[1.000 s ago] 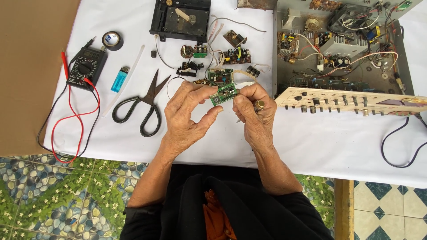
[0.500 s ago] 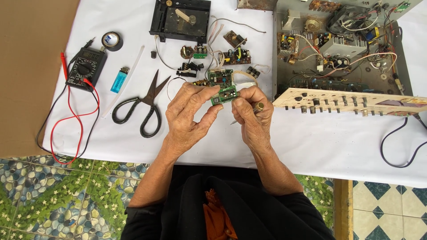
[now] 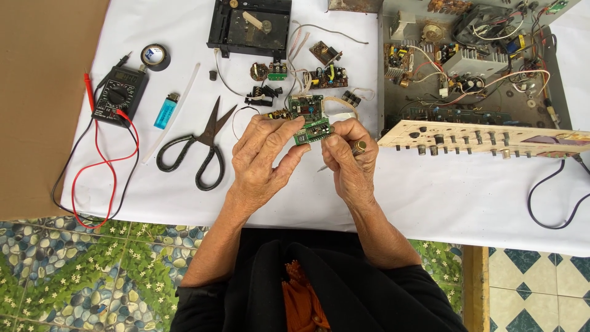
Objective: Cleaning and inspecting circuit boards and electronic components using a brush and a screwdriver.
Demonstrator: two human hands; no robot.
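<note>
Head view, held thing: a small green circuit board (image 3: 312, 131), raised just above the white tablecloth (image 3: 442, 197), at the middle of the scene between the two hands.
Head view, left hand: the left hand (image 3: 264, 157) is closed on the board's left edge, fingers curled over the top and thumb beneath.
Head view, right hand: the right hand (image 3: 349, 161) pinches the board's right edge with thumb and forefinger; a small brass-coloured cylindrical part (image 3: 359, 147) sits against its knuckles, and whether it is held or only resting there cannot be told.
Head view, handling: the board looks light, stiff and thin, with fragile soldered parts; by judgement it is best taken by its bare edges, as here, not by the components or the attached wires (image 3: 344, 101).
Head view, left of the hands: black-handled scissors (image 3: 200, 144), a blue lighter (image 3: 166, 110) and a black multimeter (image 3: 118, 93) with red and black leads.
Head view, far side: loose small boards (image 3: 329, 77) and a black tray-shaped frame (image 3: 249, 24).
Head view, right: an opened amplifier chassis (image 3: 473, 61), its knobbed front panel (image 3: 485, 138) lying near.
</note>
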